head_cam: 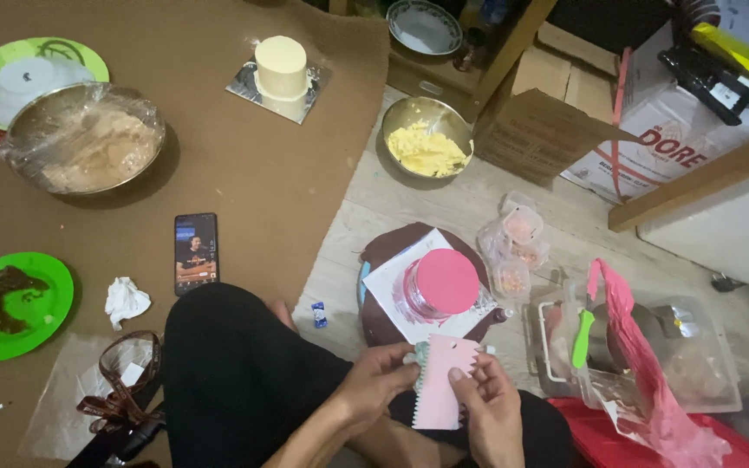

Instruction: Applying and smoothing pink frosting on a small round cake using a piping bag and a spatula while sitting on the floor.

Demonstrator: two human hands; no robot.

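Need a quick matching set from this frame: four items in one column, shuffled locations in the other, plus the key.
Items:
1. pink scraper
2. phone
3. steel bowl of yellow cream
4. pale cake

Places:
A. on a square silver board at the top of the brown mat
B. flat on the brown mat beside the knee
C. on the wooden floor next to a cardboard box
D. in the grip of both hands, left hand and right hand

Pairs: 1-D, 2-B, 3-C, 4-A
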